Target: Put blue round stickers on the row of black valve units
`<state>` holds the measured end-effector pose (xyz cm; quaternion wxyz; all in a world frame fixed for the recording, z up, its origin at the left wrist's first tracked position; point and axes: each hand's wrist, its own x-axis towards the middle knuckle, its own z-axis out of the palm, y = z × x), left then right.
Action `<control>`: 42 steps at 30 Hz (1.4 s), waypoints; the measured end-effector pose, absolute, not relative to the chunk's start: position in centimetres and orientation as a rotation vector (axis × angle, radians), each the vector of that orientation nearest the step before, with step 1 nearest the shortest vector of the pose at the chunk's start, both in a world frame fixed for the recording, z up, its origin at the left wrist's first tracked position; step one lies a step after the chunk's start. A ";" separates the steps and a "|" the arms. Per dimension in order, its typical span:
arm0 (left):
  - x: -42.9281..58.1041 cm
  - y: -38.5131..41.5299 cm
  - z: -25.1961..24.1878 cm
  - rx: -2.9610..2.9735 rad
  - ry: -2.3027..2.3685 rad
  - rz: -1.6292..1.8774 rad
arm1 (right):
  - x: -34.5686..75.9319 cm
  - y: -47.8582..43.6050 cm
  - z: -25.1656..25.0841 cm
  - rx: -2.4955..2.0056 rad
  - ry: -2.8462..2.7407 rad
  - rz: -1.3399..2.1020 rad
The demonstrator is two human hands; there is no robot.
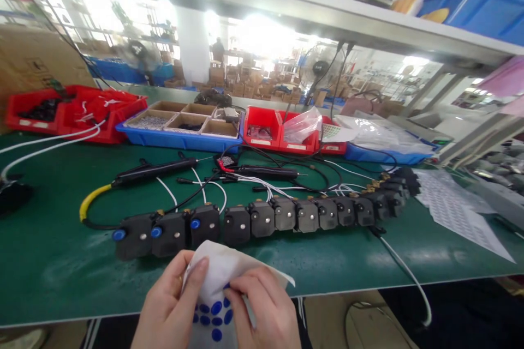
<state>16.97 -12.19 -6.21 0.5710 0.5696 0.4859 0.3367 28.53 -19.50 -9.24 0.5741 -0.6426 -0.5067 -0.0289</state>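
Observation:
My left hand [170, 302] is closed on a white backing sheet [223, 262], thumb on its face, at the table's front edge. Several blue round stickers [216, 308] sit on the sheet's lower part. At the sheet's right side, my right hand [262, 305] pinches a blue sticker [227, 286] at its fingertips; whether it has come off the sheet, I cannot tell. Beyond my hands stretches a curved row of small black housings [237, 223], each with a round silver spot. The three leftmost carry a blue disc [156, 232] at an upper corner.
Two black electric screwdrivers [155, 170] lie behind the row among white and black cables. Along the back stand red bins [301, 144] and a blue tray [184, 142] with cardboard compartments. Printed sheets [454, 207] lie at right. A shelf [286, 2] hangs overhead.

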 end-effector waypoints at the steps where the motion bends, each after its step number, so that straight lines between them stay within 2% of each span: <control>1: 17.1 -12.3 -6.1 1.357 1.150 0.800 | 28.8 -19.5 -9.3 -1.496 -1.196 -0.036; 7: 17.9 -13.1 -5.2 1.522 1.250 0.891 | 30.8 -19.5 -9.6 -1.611 -1.410 0.220; 12: 17.1 -12.0 -6.7 1.825 1.193 0.917 | 32.7 -18.8 -6.4 -1.610 -1.445 0.405; 16: 17.1 -11.5 -7.5 1.941 1.069 0.791 | 33.6 -16.4 -3.7 -1.601 -1.256 0.206; 20: 18.2 -11.7 -7.2 1.932 1.003 0.669 | 33.3 -14.1 -3.7 -1.605 -1.259 0.097; 27: 18.8 -11.7 -8.1 1.880 0.990 0.731 | 32.7 -13.5 -5.0 -1.686 -1.277 0.105; 42: 18.5 -11.4 -7.9 1.859 0.960 0.633 | 32.5 -13.3 -5.1 -1.738 -1.240 0.057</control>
